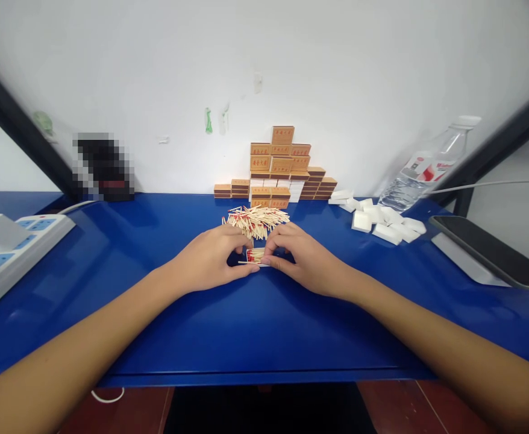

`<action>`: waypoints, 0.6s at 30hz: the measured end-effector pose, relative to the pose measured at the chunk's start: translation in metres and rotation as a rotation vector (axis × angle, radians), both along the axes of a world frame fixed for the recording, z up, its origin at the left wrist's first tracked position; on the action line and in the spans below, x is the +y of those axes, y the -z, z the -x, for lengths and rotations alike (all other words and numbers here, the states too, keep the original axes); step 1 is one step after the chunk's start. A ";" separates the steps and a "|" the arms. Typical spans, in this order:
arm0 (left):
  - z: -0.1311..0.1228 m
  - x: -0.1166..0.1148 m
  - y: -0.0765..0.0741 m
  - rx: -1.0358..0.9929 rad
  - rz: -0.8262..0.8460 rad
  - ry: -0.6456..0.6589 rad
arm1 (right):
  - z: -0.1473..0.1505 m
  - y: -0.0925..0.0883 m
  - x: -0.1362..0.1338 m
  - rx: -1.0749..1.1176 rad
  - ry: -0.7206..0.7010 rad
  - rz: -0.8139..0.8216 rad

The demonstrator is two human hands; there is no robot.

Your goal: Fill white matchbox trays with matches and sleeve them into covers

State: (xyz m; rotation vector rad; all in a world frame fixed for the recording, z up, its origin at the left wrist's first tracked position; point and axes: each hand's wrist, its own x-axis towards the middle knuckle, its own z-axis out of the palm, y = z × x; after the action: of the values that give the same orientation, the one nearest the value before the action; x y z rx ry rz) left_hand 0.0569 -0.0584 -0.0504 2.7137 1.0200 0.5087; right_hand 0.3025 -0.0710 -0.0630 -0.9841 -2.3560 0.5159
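Observation:
A small white inner matchbox tray (266, 265) with red-tipped matches (256, 254) in it lies on the blue table between my hands. My left hand (208, 258) curves around its left end, the index finger at the far side and the thumb at the near side. The thumb and index finger of my right hand (305, 258) pinch together over the right part of the tray. From those fingertips a single match (245, 263) sticks out leftward across the near edge. Just behind lies a loose heap of matches (258, 220).
Stacked orange-brown matchboxes (281, 163) stand against the wall behind the heap. Several white empty-looking trays (384, 220) are piled at the right, near a clear water bottle (422, 169) and a phone (494, 247). A power strip (43, 241) sits at the left.

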 end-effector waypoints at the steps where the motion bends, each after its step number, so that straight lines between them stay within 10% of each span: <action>1: 0.000 0.000 -0.001 -0.005 0.006 -0.004 | -0.001 -0.001 -0.001 -0.002 0.003 -0.002; 18: 0.011 0.002 -0.018 0.014 0.061 0.066 | -0.015 -0.018 -0.001 -0.118 -0.041 -0.015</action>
State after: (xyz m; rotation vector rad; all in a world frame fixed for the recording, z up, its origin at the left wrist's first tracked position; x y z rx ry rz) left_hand 0.0460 -0.0569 -0.0325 2.6905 0.9298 0.4408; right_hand 0.3173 -0.0722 -0.0446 -0.9864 -2.4855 0.4669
